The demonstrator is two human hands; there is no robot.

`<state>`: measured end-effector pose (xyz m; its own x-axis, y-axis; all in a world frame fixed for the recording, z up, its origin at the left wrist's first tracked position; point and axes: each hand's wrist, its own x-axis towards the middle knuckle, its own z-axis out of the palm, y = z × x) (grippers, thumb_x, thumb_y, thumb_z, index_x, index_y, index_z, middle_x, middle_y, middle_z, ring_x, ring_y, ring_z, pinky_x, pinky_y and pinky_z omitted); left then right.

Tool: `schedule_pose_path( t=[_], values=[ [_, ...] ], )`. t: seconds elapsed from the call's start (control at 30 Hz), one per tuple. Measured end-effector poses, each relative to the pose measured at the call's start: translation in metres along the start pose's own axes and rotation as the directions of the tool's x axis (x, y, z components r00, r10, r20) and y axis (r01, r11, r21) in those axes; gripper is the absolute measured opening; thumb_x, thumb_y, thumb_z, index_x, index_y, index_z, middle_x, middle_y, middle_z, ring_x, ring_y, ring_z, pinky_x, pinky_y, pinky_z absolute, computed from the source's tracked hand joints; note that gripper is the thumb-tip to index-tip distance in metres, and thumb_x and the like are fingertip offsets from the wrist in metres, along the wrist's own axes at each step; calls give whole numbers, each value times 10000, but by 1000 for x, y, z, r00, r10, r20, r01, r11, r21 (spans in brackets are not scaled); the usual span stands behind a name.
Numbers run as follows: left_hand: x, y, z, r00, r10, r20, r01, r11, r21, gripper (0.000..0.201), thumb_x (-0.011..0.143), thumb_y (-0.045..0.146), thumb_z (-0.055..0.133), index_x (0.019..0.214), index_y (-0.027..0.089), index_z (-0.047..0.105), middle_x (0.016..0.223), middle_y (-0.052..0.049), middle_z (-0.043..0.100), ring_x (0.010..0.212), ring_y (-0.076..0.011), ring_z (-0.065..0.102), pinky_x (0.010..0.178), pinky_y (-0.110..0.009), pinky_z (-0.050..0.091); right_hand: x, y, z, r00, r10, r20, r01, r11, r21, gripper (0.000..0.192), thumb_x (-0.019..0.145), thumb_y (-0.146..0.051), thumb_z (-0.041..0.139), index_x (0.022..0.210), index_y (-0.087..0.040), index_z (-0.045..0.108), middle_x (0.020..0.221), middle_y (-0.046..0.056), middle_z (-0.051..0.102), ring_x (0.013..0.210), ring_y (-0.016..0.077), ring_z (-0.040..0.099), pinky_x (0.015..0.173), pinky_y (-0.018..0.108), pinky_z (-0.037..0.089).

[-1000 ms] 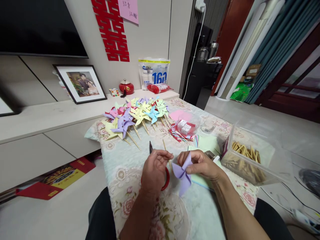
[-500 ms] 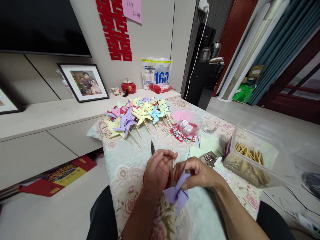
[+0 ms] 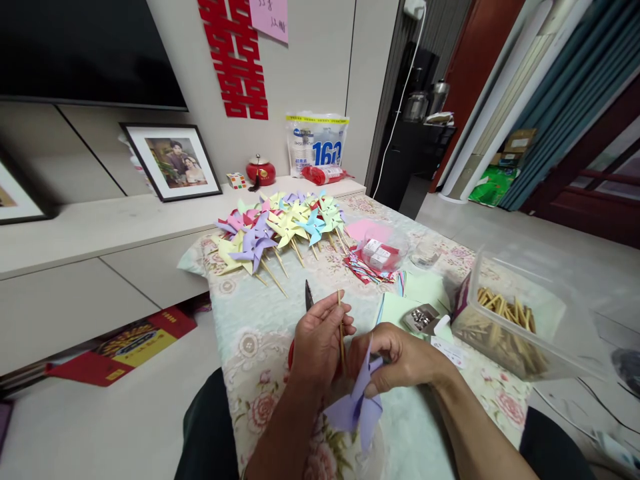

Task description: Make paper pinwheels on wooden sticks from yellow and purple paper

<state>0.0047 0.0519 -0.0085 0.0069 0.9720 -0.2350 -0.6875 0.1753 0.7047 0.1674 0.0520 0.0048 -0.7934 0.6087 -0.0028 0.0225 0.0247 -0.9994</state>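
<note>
The purple paper pinwheel [image 3: 356, 410] is a soft lilac, its folded blades fanning out in pointed flaps, one tip standing up and the lower ones drooping toward the near edge of the tabletop [image 3: 250, 333]. The right hand [image 3: 400, 357] pinches it at the centre, fingers closed on the paper. Just beside it, the left hand [image 3: 317, 340] is closed around a thin wooden stick [image 3: 341, 327] held nearly upright — its top pokes out above the fingers, and its lower end meets the pinwheel's middle. Under the left hand, a red-handled pair of scissors [image 3: 309, 297] lies on the floral cloth, only the dark blade tip clearly showing.

Toward the right edge stands a clear plastic box of sticks [image 3: 505, 327], with pale green paper sheets [image 3: 400, 307] between it and the hands. At the far edge lies a heap of finished pinwheels [image 3: 280, 227] — yellow, pink, blue, purple.
</note>
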Motion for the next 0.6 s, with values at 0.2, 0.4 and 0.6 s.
schedule_pose_path(
  t=[0.2,0.4,0.6],
  values=[
    [-2,3,4,998,-48,-48,51,996,67,435,555,256,883,951,125,759,652,-5,675,517,-86,564,507,-215,433,-9,4,-9,963,-145,-229,158,987,40,193,760,-294,841,836,-144,746,808,44,711,782,170,644,764,305,524],
    [-3,1,0,999,-46,-27,50,990,135,406,548,311,898,900,137,796,674,-20,686,532,-66,528,508,-193,390,-7,4,-9,875,-298,-380,294,953,-72,91,820,-254,793,855,-186,744,839,51,709,816,199,653,787,364,534],
    [0,-8,-8,996,63,56,-74,976,205,320,658,376,844,914,187,811,690,-6,645,564,-80,493,524,-205,384,-3,-2,-10,783,-473,-405,290,853,-435,142,927,-316,674,888,-193,734,885,67,680,869,205,641,809,367,507]
  ],
)
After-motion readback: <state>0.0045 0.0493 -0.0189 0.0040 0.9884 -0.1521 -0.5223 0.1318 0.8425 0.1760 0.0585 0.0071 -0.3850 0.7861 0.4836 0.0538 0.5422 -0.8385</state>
